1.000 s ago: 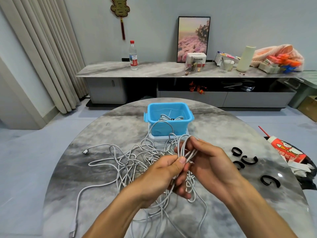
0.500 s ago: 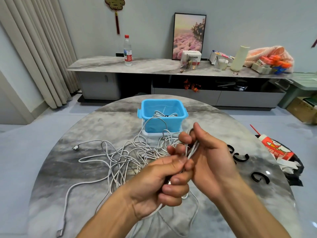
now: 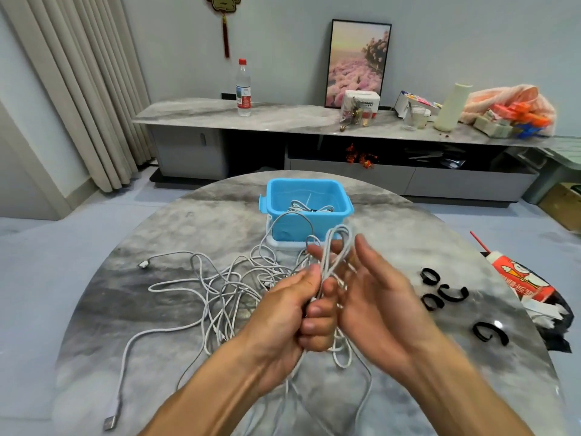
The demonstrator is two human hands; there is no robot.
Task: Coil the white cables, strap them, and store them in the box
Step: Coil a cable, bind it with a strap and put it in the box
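A few folded loops of one white cable (image 3: pixel 333 253) are clamped in the left hand (image 3: pixel 289 316) while the right hand (image 3: pixel 377 297) is spread beside them, some cable is already stored in the blue box (image 3: pixel 306 212), and the tangle (image 3: pixel 220 287) on the table (image 3: pixel 157 234) and the black straps (image 3: pixel 452 294) are left unused.

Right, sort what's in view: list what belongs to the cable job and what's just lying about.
Job:
- coil, gripped by left hand
- right hand, open beside it
- loose cables on table
- blue box, cable already inside
- black straps

Lying about:
- bottle
- picture
- tissue box
- glass
- red packet
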